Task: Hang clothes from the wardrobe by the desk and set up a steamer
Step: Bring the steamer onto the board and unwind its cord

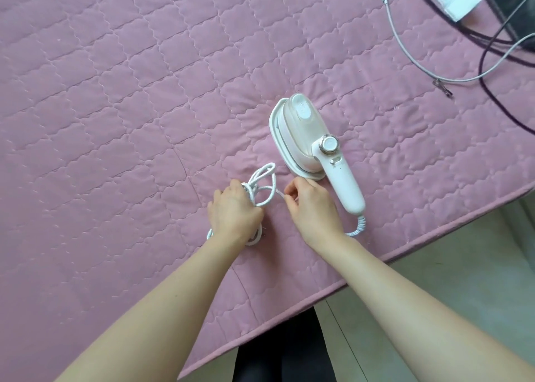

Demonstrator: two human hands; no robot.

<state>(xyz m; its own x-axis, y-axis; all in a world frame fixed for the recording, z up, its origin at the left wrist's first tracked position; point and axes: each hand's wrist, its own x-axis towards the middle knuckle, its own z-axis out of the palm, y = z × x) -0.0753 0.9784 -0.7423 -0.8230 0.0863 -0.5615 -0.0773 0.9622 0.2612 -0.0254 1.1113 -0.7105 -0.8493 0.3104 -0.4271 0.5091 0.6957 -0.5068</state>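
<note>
At frame centre, left hand (pixel 234 211) grips the limp cord (pixel 256 196) bundle; right hand (pixel 311 205) pinches one strand. Lift steamer (pixel 304 138) by handle (pixel 347 185): likely light, rigid.

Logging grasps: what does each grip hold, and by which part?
Left grip holds the steamer cord by its bundled loops; right grip pinches a loose strand beside them.

A bed under a pink quilted cover (pixel 115 92) carries a white handheld steamer (pixel 307 138), its handle pointing toward the bed's edge. Its white braided cord (pixel 262 179) lies in loops just beside it. Well apart, at the far right corner, lie a thin grey cable (pixel 396 34) and a dark purple cable (pixel 481 69).
</note>
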